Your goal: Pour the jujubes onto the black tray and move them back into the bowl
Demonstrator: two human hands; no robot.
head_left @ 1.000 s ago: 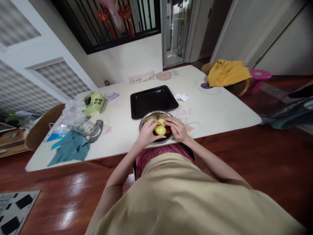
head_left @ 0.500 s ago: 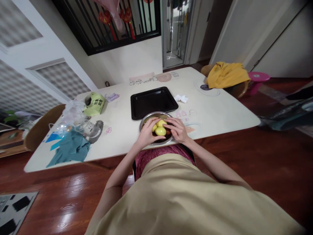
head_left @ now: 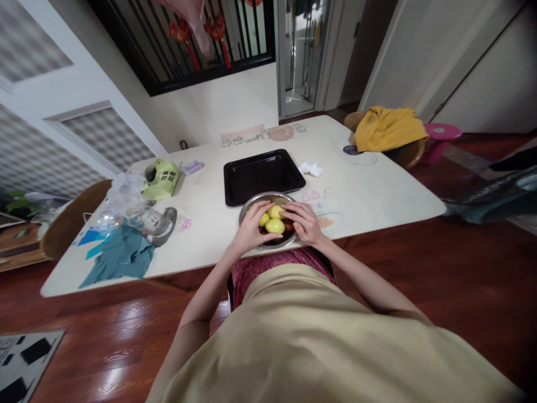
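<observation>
The metal bowl (head_left: 242, 216) sits at the near edge of the white table (head_left: 386, 193), its far rim overlapping the black tray (head_left: 262, 178) in view. Inside lies yellow fruit (head_left: 274, 226). The left hand (head_left: 250, 229) has thumb and fingers spread around it; whether the right hand's (head_left: 308, 225) bent fingers pinch anything, I cannot tell. The table stretches wide rightward; a teal cloth (head_left: 123, 257) lies leftward, over reddish floor (head_left: 100, 324).

Home interior. White table (head_left: 377, 193) mid-frame has coloured doodles (head_left: 310, 195) on top; glossy wood floor (head_left: 419, 302) at lower right. Yellow cloth (head_left: 388, 129) over a chair (head_left: 413, 154), pink stool (head_left: 443, 132) at upper right. Red ornaments (head_left: 180, 31) hang near top, patterned mat (head_left: 36, 350) lower left, green plant (head_left: 17, 200) left edge.
</observation>
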